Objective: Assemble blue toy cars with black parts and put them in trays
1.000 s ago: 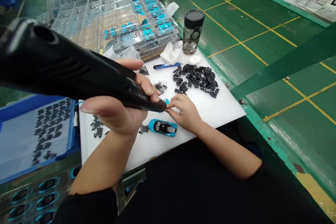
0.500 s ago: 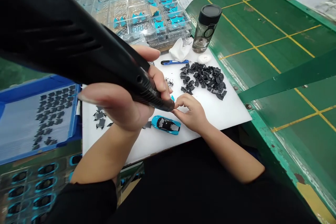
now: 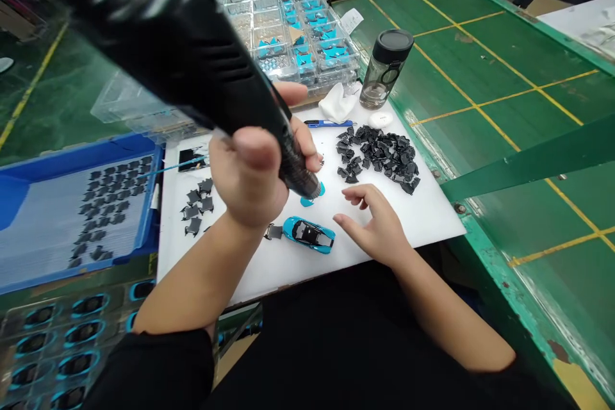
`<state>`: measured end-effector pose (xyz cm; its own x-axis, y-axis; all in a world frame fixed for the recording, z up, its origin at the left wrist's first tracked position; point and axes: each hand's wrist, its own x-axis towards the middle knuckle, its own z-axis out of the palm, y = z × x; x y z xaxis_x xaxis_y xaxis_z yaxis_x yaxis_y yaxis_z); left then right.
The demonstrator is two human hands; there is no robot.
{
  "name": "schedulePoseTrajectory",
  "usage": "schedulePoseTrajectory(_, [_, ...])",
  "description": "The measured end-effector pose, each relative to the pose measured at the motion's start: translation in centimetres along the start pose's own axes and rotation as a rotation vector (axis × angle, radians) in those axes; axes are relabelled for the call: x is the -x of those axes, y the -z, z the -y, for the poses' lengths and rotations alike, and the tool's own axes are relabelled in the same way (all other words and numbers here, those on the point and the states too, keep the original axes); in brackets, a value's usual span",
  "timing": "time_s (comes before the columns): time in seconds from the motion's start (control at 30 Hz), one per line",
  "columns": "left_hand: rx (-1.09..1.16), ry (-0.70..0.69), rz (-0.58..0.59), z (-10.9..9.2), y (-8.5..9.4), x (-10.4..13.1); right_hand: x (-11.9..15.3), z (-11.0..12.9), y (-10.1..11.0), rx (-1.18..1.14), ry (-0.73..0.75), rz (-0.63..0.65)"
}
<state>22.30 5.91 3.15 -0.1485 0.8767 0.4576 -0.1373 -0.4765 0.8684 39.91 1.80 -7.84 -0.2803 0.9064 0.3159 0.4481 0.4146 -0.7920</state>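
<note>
My left hand (image 3: 254, 179) is wrapped round a large black power tool (image 3: 211, 64), whose tip points down over small blue parts (image 3: 307, 201) on the white board (image 3: 245, 275). My right hand (image 3: 377, 224) is open to the right of the tip, its thumb and fingers apart with nothing between them. Below the tip a blue toy car (image 3: 309, 234) with a black interior lies on the board. A dark grey piece (image 3: 274, 232) lies at its left end. Further left are several more grey pieces (image 3: 193, 205).
A heap of black parts (image 3: 384, 154) lies on the board's right side, near a blue cutter (image 3: 331, 123), white tissue (image 3: 337, 102) and a bottle (image 3: 387, 67). Clear trays (image 3: 312, 38) stand behind; a blue bin (image 3: 29, 179) is at left. A green beam (image 3: 528, 154) crosses the right.
My right hand has opened and moved right, away from the tool's tip. The tool has tilted steeper, and blue parts now show under its tip. The view has shifted slightly.
</note>
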Motion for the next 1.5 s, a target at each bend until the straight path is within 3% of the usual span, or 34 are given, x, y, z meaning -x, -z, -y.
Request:
schedulePoseTrajectory(0.17, [-0.156, -0.182, -0.011, 0.9, -0.3, -3.7, 2.1, 1.4, -3.3, 0.327, 0.087, 0.214])
schedulePoseTrajectory(0.3, [-0.272, -0.304, 0.092, -0.4, -0.1, -6.8, 2.4, 1.3, -5.4, 0.48, 0.108, 0.205])
schedulePoseTrajectory(0.37, [-0.355, -0.318, 0.113, -1.3, 0.9, -6.8, 2.2, 1.0, -5.5, 0.45, 0.13, 0.157])
schedulePoseTrajectory(0.47, [-0.478, -0.263, 0.034, -1.7, 3.2, -3.6, 2.1, 0.6, -5.1, 0.345, 0.194, 0.021])
schedulePoseTrajectory(0.5, [-0.501, -0.178, 0.049, -1.5, 4.1, -1.8, 2.1, 0.7, -4.8, 0.308, 0.22, -0.033])
schedulePoseTrajectory(0.53, [-0.505, -0.043, 0.056, -1.2, 4.9, 0.2, 2.2, 0.8, -4.6, 0.278, 0.245, -0.081])
schedulePoseTrajectory(0.6, [-0.517, 0.379, 0.179, -0.3, 6.3, 4.1, 2.3, 1.2, -4.1, 0.243, 0.286, -0.156])
schedulePoseTrajectory(0.63, [-0.492, 0.521, 0.253, 0.2, 6.7, 5.9, 2.3, 1.5, -3.9, 0.235, 0.304, -0.182])
schedulePoseTrajectory(0.7, [-0.473, 0.633, 0.35, 0.8, 6.9, 8.5, 2.3, 2.0, -3.6, 0.234, 0.339, -0.219])
schedulePoseTrajectory(0.8, [-0.477, 0.606, 0.337, 1.1, 6.6, 10.0, 2.2, 2.5, -3.3, 0.243, 0.385, -0.245])
schedulePoseTrajectory(0.97, [-0.346, 0.647, 0.286, 1.1, 6.7, 9.9, 2.4, 2.9, -2.9, 0.214, 0.365, -0.219])
schedulePoseTrajectory(1.1, [-0.274, 0.652, 0.293, 1.3, 7.2, 10.1, 2.5, 3.5, -2.3, 0.075, 0.236, -0.129])
schedulePoseTrajectory(1.23, [-0.344, 0.584, 0.216, 1.2, 7.3, 10.7, 2.5, 3.9, -1.4, -0.136, 0.049, 0.015])
schedulePoseTrajectory(1.37, [-0.355, 0.521, 0.207, 0.7, 7.1, 11.2, 2.5, 4.0, -0.8, -0.224, -0.007, 0.061])
schedulePoseTrajectory(1.5, [-0.266, 0.595, 0.189, -0.1, 6.5, 11.2, 2.7, 3.8, -0.6, -0.351, -0.065, 0.127])
